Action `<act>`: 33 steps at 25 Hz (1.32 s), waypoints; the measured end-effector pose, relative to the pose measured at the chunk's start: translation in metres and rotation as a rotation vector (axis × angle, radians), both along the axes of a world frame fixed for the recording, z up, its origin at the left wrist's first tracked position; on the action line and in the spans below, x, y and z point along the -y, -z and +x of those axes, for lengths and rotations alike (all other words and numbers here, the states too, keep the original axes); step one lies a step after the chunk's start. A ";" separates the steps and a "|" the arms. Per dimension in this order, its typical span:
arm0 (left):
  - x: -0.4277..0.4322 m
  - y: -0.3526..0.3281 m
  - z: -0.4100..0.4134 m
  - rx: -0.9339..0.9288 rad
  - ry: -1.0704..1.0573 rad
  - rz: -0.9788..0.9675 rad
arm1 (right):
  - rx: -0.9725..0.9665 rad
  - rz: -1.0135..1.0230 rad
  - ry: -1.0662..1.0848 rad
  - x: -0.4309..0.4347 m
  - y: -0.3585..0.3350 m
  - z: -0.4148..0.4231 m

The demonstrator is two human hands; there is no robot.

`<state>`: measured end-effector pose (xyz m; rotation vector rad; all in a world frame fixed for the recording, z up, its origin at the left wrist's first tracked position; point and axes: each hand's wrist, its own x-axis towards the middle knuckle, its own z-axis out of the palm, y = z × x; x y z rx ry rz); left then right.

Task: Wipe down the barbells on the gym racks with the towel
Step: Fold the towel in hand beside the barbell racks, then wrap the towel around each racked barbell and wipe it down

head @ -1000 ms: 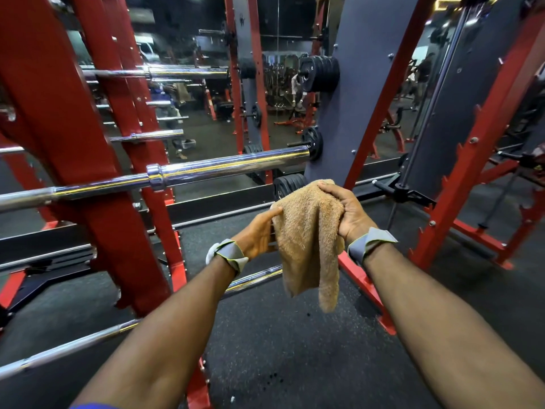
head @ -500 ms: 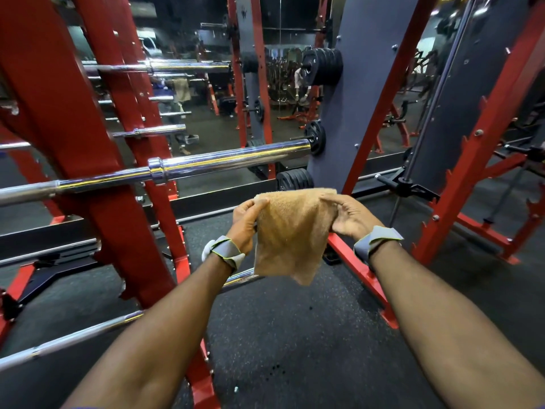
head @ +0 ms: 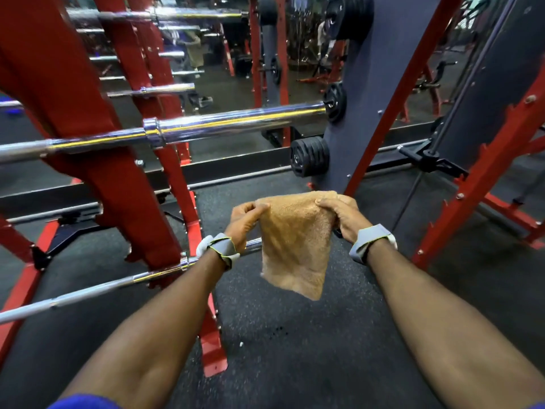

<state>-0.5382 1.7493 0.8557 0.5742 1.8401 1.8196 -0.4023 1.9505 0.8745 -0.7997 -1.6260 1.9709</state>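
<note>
Towel (head: 295, 246) got spread flat; left hand (head: 246, 222) and right hand (head: 342, 216) each pinched a top corner. Wrapping it snug round the barbell (head: 221, 125) looked best.

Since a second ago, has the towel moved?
Yes: the towel has dropped below the black plate stack it was level with, and is now spread wider.

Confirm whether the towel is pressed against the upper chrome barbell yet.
No: the towel hangs below the upper chrome barbell, apart from it, pinched at its top corners by the left hand and right hand.
</note>
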 end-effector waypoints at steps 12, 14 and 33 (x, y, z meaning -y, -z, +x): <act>0.007 0.113 -0.016 0.026 0.155 -0.447 | 0.340 -0.192 -0.068 -0.013 0.115 -0.018; -0.005 0.115 -0.033 0.059 0.094 -0.409 | 0.351 -0.252 -0.078 -0.024 0.117 -0.035; -0.075 0.171 -0.147 0.161 0.105 -0.431 | 0.936 1.111 -0.642 -0.010 0.235 -0.213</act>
